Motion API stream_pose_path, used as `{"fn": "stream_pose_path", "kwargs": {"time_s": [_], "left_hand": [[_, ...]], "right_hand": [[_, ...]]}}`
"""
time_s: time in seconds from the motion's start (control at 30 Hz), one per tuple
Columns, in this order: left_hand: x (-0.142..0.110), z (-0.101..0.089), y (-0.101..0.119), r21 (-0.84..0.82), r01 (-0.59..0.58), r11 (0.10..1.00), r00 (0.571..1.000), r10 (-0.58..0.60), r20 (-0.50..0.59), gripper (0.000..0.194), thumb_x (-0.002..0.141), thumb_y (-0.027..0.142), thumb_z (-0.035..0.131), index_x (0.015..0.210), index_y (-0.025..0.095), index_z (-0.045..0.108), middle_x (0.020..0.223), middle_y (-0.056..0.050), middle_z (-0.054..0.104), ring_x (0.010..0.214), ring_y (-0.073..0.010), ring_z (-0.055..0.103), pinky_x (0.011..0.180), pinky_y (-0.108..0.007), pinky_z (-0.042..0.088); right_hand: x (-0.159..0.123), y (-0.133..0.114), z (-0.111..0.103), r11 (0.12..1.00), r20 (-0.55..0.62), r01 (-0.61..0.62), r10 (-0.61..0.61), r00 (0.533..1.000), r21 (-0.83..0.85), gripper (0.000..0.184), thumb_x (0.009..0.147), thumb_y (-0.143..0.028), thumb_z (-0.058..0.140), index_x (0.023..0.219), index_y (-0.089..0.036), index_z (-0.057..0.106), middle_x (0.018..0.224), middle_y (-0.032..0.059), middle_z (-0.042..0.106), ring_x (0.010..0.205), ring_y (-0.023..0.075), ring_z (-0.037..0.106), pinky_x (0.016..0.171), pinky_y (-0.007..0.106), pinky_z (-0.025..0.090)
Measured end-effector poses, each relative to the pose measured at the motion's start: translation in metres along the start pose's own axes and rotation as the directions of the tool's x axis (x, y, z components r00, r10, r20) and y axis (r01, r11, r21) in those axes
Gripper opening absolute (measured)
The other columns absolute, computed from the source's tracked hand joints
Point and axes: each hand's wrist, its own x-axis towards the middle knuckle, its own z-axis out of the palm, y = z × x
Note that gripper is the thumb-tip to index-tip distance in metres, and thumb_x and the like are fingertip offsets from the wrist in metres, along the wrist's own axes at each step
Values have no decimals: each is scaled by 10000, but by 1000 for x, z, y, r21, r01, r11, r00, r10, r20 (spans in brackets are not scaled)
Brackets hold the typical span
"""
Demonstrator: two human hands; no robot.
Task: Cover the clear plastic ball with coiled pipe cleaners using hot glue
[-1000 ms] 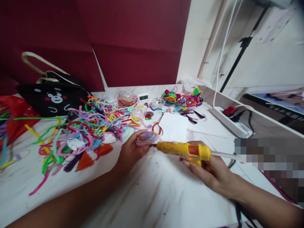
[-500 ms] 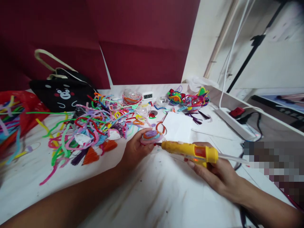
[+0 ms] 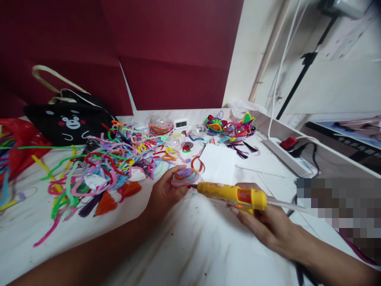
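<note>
My left hand [image 3: 168, 193] is closed around a ball wrapped in coiled pipe cleaners [image 3: 185, 175], with purple, orange and pink bands showing. In my right hand [image 3: 272, 222] is a yellow hot glue gun [image 3: 229, 193], a small orange light lit on its side and a clear glue stick [image 3: 285, 203] poking out the back. The gun's dark nozzle points left and sits at the lower right edge of the ball; whether it touches cannot be made out. Just beyond the ball lie an orange-red pipe cleaner loop [image 3: 196, 163] and a white sheet of paper [image 3: 218, 163].
Loose pipe cleaners [image 3: 101, 163] and tassels [image 3: 106, 203] heap on the left, before a black bag [image 3: 74, 123]. Decorated balls [image 3: 216, 124], clear shells [image 3: 199, 130] and a small digital clock [image 3: 180, 124] stand behind. A power strip [image 3: 287, 157] with cords lies right.
The whole view has shifted slightly, so everything sits a little further left and lower. Both hands keep their hold, and the nozzle stays by the ball's lower right edge.
</note>
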Motion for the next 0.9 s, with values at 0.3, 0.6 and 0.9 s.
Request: {"fn": "stream_pose_path", "kwargs": {"time_s": [0.3,0.6,0.9], "left_hand": [[1,1,0,8,22,1000,1000,-22,-19,585,570,339,941,1121,209,792,1152,-95,867,1196,-394,780,1061,-478,611],[0,2,1,8,41,999,999,-40,-24,580,561,339,931,1108,212,784,1133,-94,866,1173,-392,783,1067,-490,604],[-2,3,3,16,40,999,999,-39,-35,575,560,320,910,1109,209,776,1141,-86,866,1223,-400,767,1114,-504,578]], "right_hand": [[1,-4,0,1000,-1,5,-5,1000,-24,298,995,-284,632,1265,-404,595,1151,31,726,809,222,792,658,302,694],[8,-11,-3,997,9,50,-49,999,-61,342,978,-229,613,1269,-402,560,1177,48,763,863,256,804,734,378,721],[13,-17,-4,979,-34,125,-132,991,-160,309,964,-168,570,1215,-347,548,1049,42,740,807,241,794,697,332,714]]}}
